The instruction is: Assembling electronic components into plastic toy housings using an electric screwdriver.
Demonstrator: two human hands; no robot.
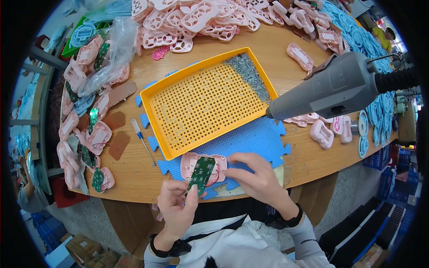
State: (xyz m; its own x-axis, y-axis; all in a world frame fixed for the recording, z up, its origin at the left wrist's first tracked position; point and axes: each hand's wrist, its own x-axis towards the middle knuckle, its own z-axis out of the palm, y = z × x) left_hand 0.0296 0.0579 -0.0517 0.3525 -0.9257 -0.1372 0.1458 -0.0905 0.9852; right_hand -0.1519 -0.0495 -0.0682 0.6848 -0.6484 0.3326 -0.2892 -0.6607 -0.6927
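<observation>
My left hand [176, 205] pinches the lower end of a green circuit board [203, 172] between thumb and fingers. The board is tilted over an open pink plastic shell [190, 163] near the table's front edge. My right hand [257, 176] has its thumb and index finger closed at the shell's right end; its other fingers are partly hidden. Behind the shell stands a yellow perforated tray [163, 145], with small screws [250, 73] heaped in its far right corner and others sitting in the holes. A grey electric screwdriver [326, 89] points at the tray's right edge.
A blue foam mat [263, 138] lies under the tray. To the left are a screwdriver [139, 134] and a pile of pink shells with green boards [98, 136]. More pink shells [196, 18] are heaped at the back, and coiled blue cables [357, 40] lie at the far right.
</observation>
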